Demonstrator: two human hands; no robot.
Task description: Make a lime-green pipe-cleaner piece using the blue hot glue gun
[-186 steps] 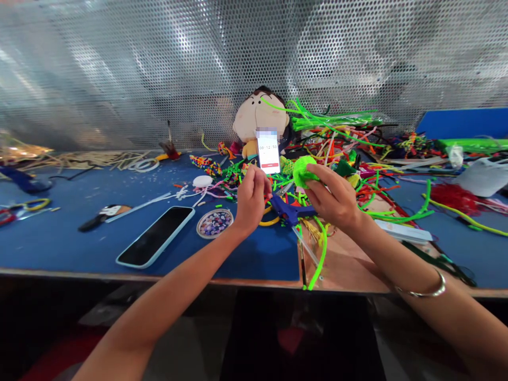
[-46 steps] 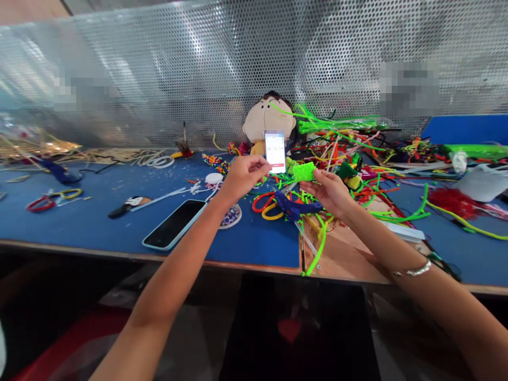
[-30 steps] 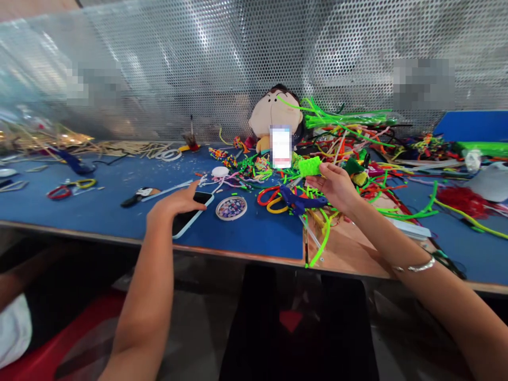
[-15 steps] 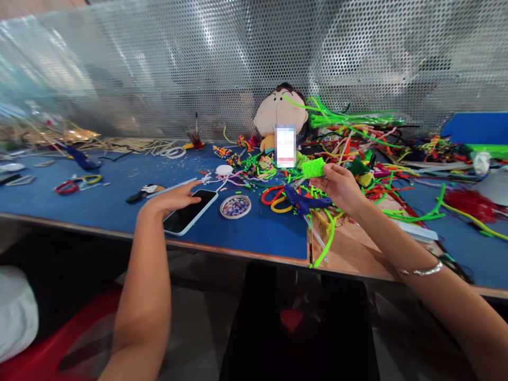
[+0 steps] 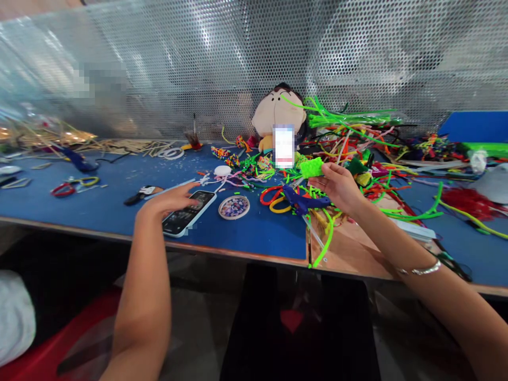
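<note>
My left hand [image 5: 170, 200] hovers over or touches a smartphone [image 5: 186, 218] with a pale case, fingers stretched out and apart. The phone lies on the blue tabletop with its screen lit. In my right hand [image 5: 341, 182], pinched between thumb and fingers, is a bright green piece of fuzzy pipe-cleaner work [image 5: 311, 168], held above the table. Just below it lie a blue glue gun [image 5: 305, 200] and scissors with red and yellow handles [image 5: 281, 206]. A round dish of small beads [image 5: 234, 207] sits between my two hands.
A plush doll [image 5: 280, 114] leans at the back with a pixelated bright screen before it. Tangled pipe cleaners [image 5: 357, 143] spread over the right side. Farther left lie red-and-yellow scissors [image 5: 73, 185] and a dark blue tool [image 5: 79, 159]. A perforated metal panel [image 5: 190, 63] stands behind.
The phone's screen has gone from dark to lit under my left hand. My right hand still holds the green piece in nearly the same place.
</note>
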